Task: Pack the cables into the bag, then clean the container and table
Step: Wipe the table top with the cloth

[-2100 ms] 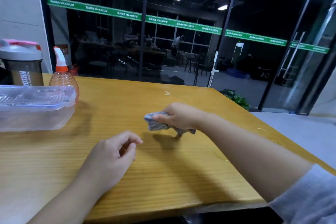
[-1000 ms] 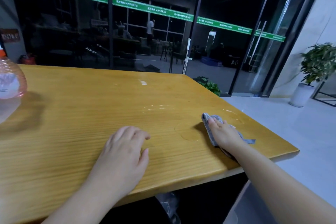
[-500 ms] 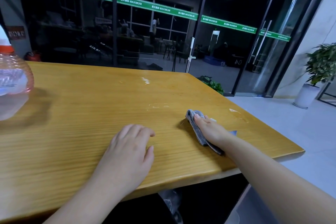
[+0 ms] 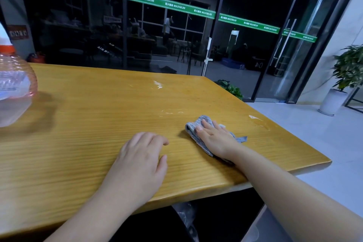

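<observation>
Crumpled grey cloth [image 4: 198, 128] lies flat on the wet-streaked wooden table [image 4: 94, 124].

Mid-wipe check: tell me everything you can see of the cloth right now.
The cloth is a small grey rag, soft and woven by its look, crumpled into a loose wad. It lies flat on the table near the right end. The right hand presses on it with straight fingers and hides its middle. A folded edge shows past the fingertips, and a corner sticks out to the right.

Pink see-through spray bottle [image 4: 14, 86] with an orange collar sits at the table's far left edge, half cut off. Behind the table there's dark glass with a green stripe [image 4: 172, 6], plus a potted plant [image 4: 347, 72] on the floor off the right side.
</observation>
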